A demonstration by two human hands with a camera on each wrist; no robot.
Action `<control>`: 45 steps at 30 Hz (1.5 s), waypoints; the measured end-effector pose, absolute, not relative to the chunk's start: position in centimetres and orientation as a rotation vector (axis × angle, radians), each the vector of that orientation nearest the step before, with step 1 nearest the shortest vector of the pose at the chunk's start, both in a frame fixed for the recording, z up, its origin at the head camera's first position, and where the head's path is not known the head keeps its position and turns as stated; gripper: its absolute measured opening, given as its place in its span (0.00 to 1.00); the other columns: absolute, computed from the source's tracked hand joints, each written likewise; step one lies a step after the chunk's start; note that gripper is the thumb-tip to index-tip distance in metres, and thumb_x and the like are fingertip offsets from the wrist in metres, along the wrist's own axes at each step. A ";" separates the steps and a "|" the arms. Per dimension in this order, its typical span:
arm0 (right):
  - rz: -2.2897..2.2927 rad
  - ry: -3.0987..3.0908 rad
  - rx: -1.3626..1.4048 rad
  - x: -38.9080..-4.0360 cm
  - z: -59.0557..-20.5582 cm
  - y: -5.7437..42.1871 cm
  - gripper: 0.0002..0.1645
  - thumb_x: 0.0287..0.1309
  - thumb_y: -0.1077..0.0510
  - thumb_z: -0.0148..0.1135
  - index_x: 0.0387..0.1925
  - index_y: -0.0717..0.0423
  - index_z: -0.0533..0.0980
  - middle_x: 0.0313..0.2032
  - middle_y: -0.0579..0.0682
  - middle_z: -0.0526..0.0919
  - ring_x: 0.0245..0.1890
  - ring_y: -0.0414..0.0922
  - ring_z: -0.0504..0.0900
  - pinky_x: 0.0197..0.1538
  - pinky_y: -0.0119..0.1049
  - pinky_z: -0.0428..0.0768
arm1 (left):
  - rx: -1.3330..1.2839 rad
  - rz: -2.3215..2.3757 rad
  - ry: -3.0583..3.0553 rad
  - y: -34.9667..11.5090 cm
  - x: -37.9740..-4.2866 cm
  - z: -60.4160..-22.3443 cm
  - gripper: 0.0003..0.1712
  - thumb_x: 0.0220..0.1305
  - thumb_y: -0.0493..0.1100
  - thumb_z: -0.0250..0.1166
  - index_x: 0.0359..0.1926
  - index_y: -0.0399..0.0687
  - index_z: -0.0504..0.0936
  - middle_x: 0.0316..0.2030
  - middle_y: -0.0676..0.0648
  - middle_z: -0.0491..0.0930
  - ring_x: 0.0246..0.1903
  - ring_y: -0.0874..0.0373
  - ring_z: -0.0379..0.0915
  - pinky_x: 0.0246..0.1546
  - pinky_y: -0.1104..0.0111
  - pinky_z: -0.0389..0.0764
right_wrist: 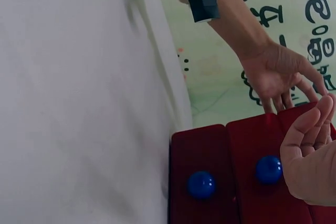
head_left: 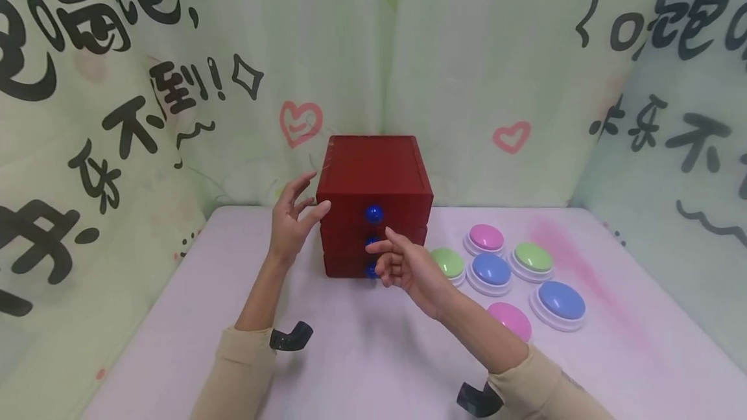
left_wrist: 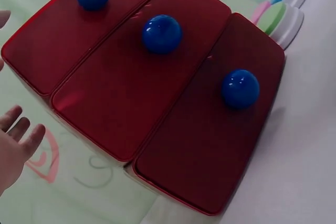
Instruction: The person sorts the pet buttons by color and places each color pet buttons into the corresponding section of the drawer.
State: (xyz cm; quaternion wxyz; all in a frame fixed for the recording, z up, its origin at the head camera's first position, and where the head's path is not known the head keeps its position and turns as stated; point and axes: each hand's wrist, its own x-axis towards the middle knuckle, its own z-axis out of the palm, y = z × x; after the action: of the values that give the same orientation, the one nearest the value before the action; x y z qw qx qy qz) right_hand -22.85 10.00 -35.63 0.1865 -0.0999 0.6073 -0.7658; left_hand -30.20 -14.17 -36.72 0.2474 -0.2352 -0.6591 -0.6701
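A dark red box with three stacked drawers (head_left: 373, 167) stands at the back middle of the table, each drawer front bearing a round blue knob (left_wrist: 162, 34). My left hand (head_left: 294, 220) is raised at the box's left side, thumb and fingers spread, its thumb overlapping the front's left edge in the head view. In front of the lower knobs is my right hand (head_left: 413, 272), its index finger extended and the others loosely bent, holding nothing. It partly hides the middle and bottom knobs in the head view. All three drawer fronts (left_wrist: 126, 77) sit nearly level with each other.
Right of the box lie several round push buttons on white bases: a blue button (head_left: 561, 300), a green button (head_left: 533, 256) and a pink button (head_left: 486, 237) among them. One pink button (head_left: 510, 320) is partly behind the right forearm. A printed curtain (head_left: 467, 83) surrounds the white table (head_left: 350, 368).
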 end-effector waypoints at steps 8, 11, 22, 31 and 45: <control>-2.176 1.656 -0.320 -24.6 -35.3 8.8 0.28 0.74 0.38 0.50 0.47 0.56 0.82 0.26 0.45 0.83 0.27 0.39 0.79 0.38 0.30 0.79 | -0.704 -1.821 -1.907 -14.9 -30.5 -35.9 0.22 0.73 0.39 0.59 0.65 0.38 0.77 0.68 0.44 0.72 0.70 0.55 0.64 0.65 0.60 0.71; -2.183 1.652 -0.321 -25.0 -35.2 8.4 0.28 0.74 0.38 0.49 0.46 0.55 0.82 0.26 0.45 0.83 0.26 0.39 0.79 0.37 0.30 0.80 | -0.671 -1.812 -1.964 -15.2 -30.5 -35.6 0.20 0.77 0.42 0.54 0.62 0.38 0.79 0.68 0.45 0.73 0.69 0.55 0.65 0.63 0.60 0.72; -2.208 1.630 -0.323 -26.4 -35.2 8.0 0.30 0.76 0.36 0.45 0.44 0.55 0.81 0.26 0.45 0.82 0.26 0.38 0.78 0.39 0.30 0.78 | -0.650 -1.969 -1.990 -15.1 -30.5 -35.2 0.20 0.78 0.43 0.54 0.62 0.36 0.78 0.66 0.45 0.74 0.57 0.56 0.76 0.55 0.62 0.79; -2.237 1.668 -0.241 -26.7 -35.3 7.3 0.29 0.75 0.36 0.48 0.42 0.55 0.81 0.26 0.45 0.80 0.26 0.39 0.77 0.38 0.30 0.77 | -0.610 -2.025 -1.977 -15.1 -30.7 -35.3 0.20 0.77 0.44 0.55 0.61 0.40 0.79 0.59 0.48 0.79 0.51 0.56 0.79 0.55 0.57 0.79; -2.220 1.717 -0.119 -24.4 -35.1 7.2 0.29 0.72 0.35 0.52 0.43 0.57 0.77 0.29 0.47 0.78 0.30 0.40 0.74 0.37 0.29 0.77 | -0.557 -2.026 -2.017 -15.0 -30.3 -35.0 0.21 0.77 0.47 0.55 0.63 0.43 0.79 0.61 0.46 0.79 0.56 0.54 0.76 0.61 0.48 0.75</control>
State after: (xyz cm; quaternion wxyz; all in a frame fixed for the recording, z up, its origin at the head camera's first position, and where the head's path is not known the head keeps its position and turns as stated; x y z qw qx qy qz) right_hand -24.44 7.25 -35.13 0.1655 -0.0419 0.6028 -0.7794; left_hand -30.29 -14.98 -35.04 0.1145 -0.1899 -0.6879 -0.6911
